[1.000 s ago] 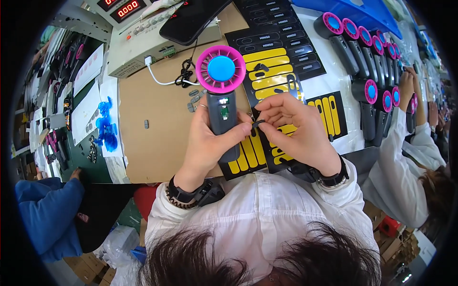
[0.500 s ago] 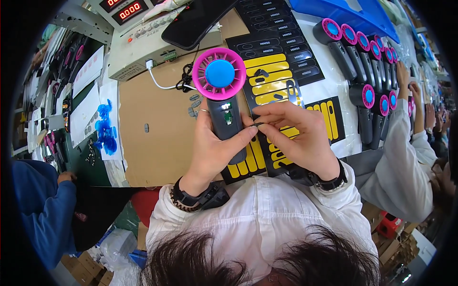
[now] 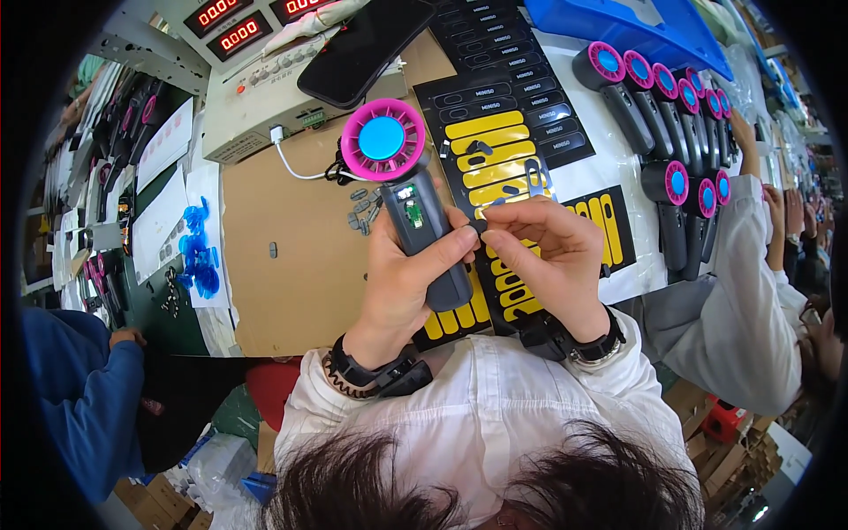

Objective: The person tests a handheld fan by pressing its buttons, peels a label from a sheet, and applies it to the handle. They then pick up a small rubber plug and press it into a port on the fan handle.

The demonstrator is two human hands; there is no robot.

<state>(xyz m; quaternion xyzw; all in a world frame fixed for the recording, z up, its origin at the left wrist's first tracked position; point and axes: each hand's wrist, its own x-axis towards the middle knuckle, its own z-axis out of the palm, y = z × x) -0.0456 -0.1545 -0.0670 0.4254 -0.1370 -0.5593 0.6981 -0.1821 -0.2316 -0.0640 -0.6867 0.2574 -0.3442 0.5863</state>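
Observation:
My left hand (image 3: 396, 281) is wrapped round the dark grey handle of a handheld fan (image 3: 427, 237), which has a pink ring and a blue centre. A slot in the handle bares a green circuit board (image 3: 413, 213) and a lit spot. At the tip of my left thumb is a small dark grey piece (image 3: 478, 226). The thumb and forefinger of my right hand (image 3: 558, 256) pinch it from the other side. Loose small grey pieces (image 3: 360, 208) lie on the brown cardboard (image 3: 283, 300) beside the fan.
Black sheets with yellow strips (image 3: 490, 152) and black label sheets (image 3: 552, 115) lie beyond my right hand. Several finished-looking fans (image 3: 629, 115) stand near a blue tray (image 3: 636, 31). A phone (image 3: 367, 53) rests on a meter box (image 3: 256, 115) with a white cable (image 3: 287, 160). Co-workers sit on both sides.
The fan has tilted, its head going left and its handle end swinging right. The small dark piece has turned and shows more of its face between my fingertips.

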